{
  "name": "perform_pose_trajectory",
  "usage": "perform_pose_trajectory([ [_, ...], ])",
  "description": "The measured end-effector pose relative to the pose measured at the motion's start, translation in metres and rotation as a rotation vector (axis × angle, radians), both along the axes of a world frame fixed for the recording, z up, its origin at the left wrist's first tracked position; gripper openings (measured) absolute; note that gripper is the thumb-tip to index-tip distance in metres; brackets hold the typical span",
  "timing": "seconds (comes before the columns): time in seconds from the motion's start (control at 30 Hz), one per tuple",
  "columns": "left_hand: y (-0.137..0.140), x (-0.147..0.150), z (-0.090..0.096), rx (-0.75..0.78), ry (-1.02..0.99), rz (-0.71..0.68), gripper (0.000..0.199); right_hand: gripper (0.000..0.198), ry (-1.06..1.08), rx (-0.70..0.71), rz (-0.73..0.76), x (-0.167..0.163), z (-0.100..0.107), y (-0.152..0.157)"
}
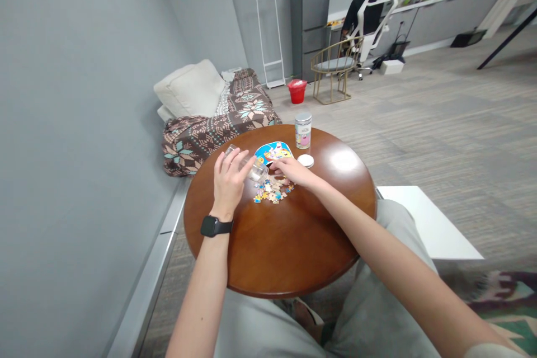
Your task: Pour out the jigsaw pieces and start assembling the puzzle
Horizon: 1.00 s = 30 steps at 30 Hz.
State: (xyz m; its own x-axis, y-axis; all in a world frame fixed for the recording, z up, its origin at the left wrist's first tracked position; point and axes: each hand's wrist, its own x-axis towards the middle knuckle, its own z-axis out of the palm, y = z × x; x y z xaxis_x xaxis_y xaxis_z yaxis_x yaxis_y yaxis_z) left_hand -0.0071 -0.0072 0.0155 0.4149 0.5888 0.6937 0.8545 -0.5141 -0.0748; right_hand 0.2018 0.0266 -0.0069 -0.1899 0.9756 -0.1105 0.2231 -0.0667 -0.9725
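Through the head camera I see the left hand (229,187) gripping a tipped clear container (259,172) toward the wooden table (277,257)'s eleven o'clock, beside loose puzzle pieces (277,194) just twelve-ward of centre, while the right hand (289,169) bends at their one o'clock, whether holding one I cannot tell.

Red bin (297,93) beside gold-framed chair (334,65) (grey fridge (309,11) behind)

You hold a clear, see-through plastic jar (259,172) tipped on its side, its lower end beside small, flat jigsaw pieces (274,190), some blue or yellow, others pale tan, heaped loosely before you on the round, brown wooden table (277,251).
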Motion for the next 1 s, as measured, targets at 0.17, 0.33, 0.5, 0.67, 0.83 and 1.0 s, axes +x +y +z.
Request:
perform_pose_trajectory([
  [0.17,-0.002,0.001,0.001,0.035,-0.048,0.029,0.051,0.026,-0.254,0.315,-0.069,0.004,0.005,-0.003],
  [0.33,-0.002,0.000,0.001,0.081,-0.135,0.102,0.047,0.032,-0.524,0.570,-0.092,0.012,0.006,-0.004],
  [0.5,0.000,0.004,0.001,0.018,-0.194,0.132,0.040,0.031,-0.753,0.647,0.067,0.012,0.000,-0.004],
  [0.67,0.003,0.009,-0.004,-0.265,-0.385,0.141,0.046,0.048,-0.816,0.696,0.125,0.006,-0.011,0.000],
  [0.83,0.009,0.002,-0.011,-0.446,-0.568,0.235,0.046,0.064,-0.585,0.779,0.012,0.008,-0.010,0.005],
  [1.0,0.013,-0.007,-0.013,-0.367,-0.521,0.216,0.046,0.061,-0.467,0.780,-0.049,0.012,-0.010,0.007],
])
